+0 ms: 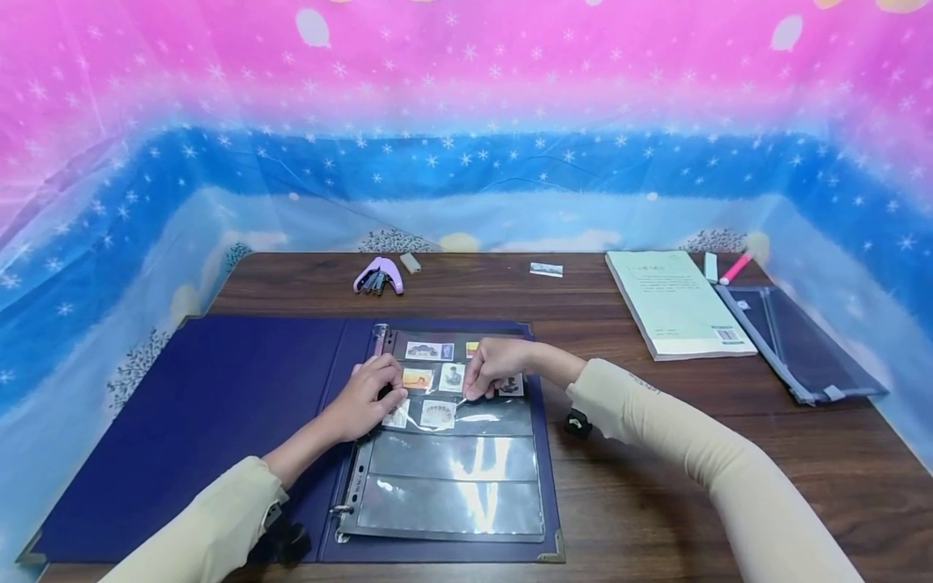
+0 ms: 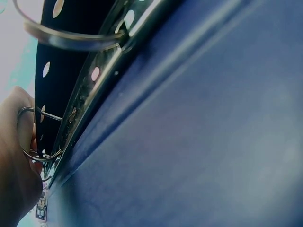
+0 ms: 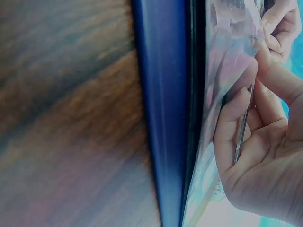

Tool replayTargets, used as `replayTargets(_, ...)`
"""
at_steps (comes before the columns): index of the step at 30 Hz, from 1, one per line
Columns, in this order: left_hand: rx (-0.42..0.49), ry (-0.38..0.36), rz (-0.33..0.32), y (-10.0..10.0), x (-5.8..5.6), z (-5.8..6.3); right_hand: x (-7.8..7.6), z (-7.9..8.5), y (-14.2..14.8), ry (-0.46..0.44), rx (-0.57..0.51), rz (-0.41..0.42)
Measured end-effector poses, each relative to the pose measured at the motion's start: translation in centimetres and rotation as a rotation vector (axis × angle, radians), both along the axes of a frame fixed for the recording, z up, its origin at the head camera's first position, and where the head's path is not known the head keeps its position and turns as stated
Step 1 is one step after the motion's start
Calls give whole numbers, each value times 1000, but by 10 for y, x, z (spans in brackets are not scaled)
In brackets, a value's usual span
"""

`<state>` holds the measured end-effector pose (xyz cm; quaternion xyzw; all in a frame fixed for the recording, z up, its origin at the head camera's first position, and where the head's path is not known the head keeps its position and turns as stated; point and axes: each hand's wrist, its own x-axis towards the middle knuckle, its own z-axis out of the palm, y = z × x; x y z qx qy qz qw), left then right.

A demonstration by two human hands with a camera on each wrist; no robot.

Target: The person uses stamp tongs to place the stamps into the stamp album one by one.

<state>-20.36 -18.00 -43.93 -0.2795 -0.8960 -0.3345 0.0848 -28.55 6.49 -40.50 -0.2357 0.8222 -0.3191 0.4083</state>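
An open blue binder (image 1: 255, 405) lies on the table, with a black page of clear pockets (image 1: 452, 506) on its right side. Stamps sit in the upper rows, among them a pale one (image 1: 438, 414) and an orange one (image 1: 418, 379). My right hand (image 1: 496, 368) is over these rows, pinching slim metal tweezers (image 3: 242, 132); their thin tip shows beside the pale stamp. To the left, my left hand (image 1: 369, 394) rests on the page near the binder rings (image 2: 40, 113), its fingers bent and its thumb toward the stamps. What lies under its fingers is hidden.
Behind the binder are a purple hole punch or stapler-like tool (image 1: 378, 276), an eraser-like block (image 1: 411, 263) and a loose stamp-like paper (image 1: 546, 270). A pale green book (image 1: 670, 300), a pink marker (image 1: 736, 268) and a dark zip pouch (image 1: 809, 340) lie at the right.
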Motion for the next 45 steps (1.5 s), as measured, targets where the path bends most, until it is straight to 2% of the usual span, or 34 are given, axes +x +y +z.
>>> replayTargets(10,-2,15,-1,0,1,0,0,3,2,19,-3,25)
replayTargets(14,9,19,-11,0,1,0,-4,6,9,72,-37,53)
replayTargets(17,16,10,-17,1,0,0,-8,9,18,122,-73,30)
replayTargets(20,17,0,-15,1,0,0,-16,13,30,176,-112,-75)
replayTargets(24,9,-5,-10,0,0,0,-35,18,50,252,-133,-280)
replayTargets(28,2,-12,-6,0,-1,0,-55,19,73,372,-86,-446)
replayTargets(33,3,-21,0,1,-1,2,-80,7,103,513,-3,-661)
replayTargets(36,0,-33,7,1,0,2,-91,-1,118,528,29,-766)
replayTargets(39,-5,-35,16,1,1,1,-98,-6,126,547,72,-818)
replayTargets(45,10,-13,12,2,1,0,-105,-13,128,536,35,-950)
